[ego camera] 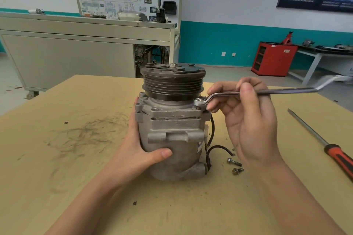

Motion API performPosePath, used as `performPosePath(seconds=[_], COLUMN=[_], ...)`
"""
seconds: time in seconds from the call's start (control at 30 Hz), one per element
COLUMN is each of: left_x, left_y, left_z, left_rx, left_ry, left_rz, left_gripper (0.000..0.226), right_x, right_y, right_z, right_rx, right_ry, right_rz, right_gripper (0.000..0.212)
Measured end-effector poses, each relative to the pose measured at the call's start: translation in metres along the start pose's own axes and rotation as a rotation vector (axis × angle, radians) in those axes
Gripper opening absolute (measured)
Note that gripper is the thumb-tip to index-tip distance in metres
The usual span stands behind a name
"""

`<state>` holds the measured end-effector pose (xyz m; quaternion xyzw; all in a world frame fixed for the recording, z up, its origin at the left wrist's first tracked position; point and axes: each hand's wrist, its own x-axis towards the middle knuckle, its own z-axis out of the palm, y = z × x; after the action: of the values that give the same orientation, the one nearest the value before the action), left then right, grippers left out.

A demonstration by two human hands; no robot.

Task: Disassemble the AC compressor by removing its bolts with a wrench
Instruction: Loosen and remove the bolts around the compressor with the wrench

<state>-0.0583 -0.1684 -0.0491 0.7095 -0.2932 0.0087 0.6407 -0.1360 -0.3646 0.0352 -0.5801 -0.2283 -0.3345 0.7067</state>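
- AC compressor [172, 135] stands upright at the middle of the counter [76, 168], pulley end up, long axis vertical.
- My left hand [141, 150] wraps its left flank: thumb lies across the front low down, fingers curl round the far side, closed on the housing to brace it.
- My right hand [246, 118] pinches the wrench [286, 90] near its ring end, thumb and fingertips closed on the shank; palm faces me.
- Key relation: the wrench ring sits over a bolt [199, 100] on the top-right flange corner, just left of my right fingertips. The bolt axis is vertical; the wrench shank runs out horizontally to the right, past the counter edge.
- The right hand is the nearer one to that bolt; I judge the next swing is in the horizontal plane around it. The grip is close to the ring, so leverage looks small; sliding outward may help.
- I can't tell how deep the ring seats on the bolt head.
- Housing: dull cast grey metal, rough, ribbed lugs. Pulley [172, 84]: dark, grooved, round.
- Black wire [217, 148] loops off the right side.
- Two loose bolts [236, 166] lie on the counter right of the base, so some are out already.
- Screwdriver [324, 145], red-black handle, lies well apart at right.
- Counter: tan wood-like board, smudged dark.
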Motion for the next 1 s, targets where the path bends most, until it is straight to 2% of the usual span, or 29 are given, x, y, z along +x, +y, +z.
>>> performPosePath(seconds=[0.13, 0.27, 0.37, 0.5, 0.63, 0.8, 0.9, 1.0], left_x=[0.0, 0.0, 0.0, 0.0, 0.0, 0.001, 0.001, 0.001], left_y=[0.002, 0.003, 0.002, -0.004, 0.001, 0.002, -0.002, -0.002], left_z=[0.002, 0.002, 0.002, 0.001, 0.0, 0.0, 0.0, 0.0], left_rx=[-0.021, -0.031, -0.027, 0.006, 0.016, 0.008, 0.018, 0.018], left_ry=[-0.005, -0.003, -0.011, -0.021, -0.005, -0.009, -0.014, -0.005], left_rz=[0.005, 0.013, 0.013, 0.011, 0.005, 0.004, 0.002, 0.012], left_gripper=[0.152, 0.151, 0.146, 0.132, 0.149, 0.15, 0.141, 0.145], right_x=[0.013, 0.02, 0.016, 0.005, -0.004, -0.007, -0.008, -0.004], right_y=[0.003, 0.0, -0.003, -0.009, -0.01, -0.005, -0.004, -0.002], right_z=[-0.006, -0.009, -0.007, 0.004, 0.012, 0.009, 0.011, 0.012], right_rx=[0.307, 0.353, 0.231, -0.173, -0.438, -0.546, -0.528, -0.378], right_ry=[0.022, 0.022, 0.05, 0.065, -0.004, -0.072, -0.072, 0.002], right_rz=[0.282, 0.369, 0.254, -0.139, -0.369, -0.428, -0.434, -0.308], right_gripper=[0.02, 0.02, 0.021, 0.019, 0.013, 0.014, 0.012, 0.014])
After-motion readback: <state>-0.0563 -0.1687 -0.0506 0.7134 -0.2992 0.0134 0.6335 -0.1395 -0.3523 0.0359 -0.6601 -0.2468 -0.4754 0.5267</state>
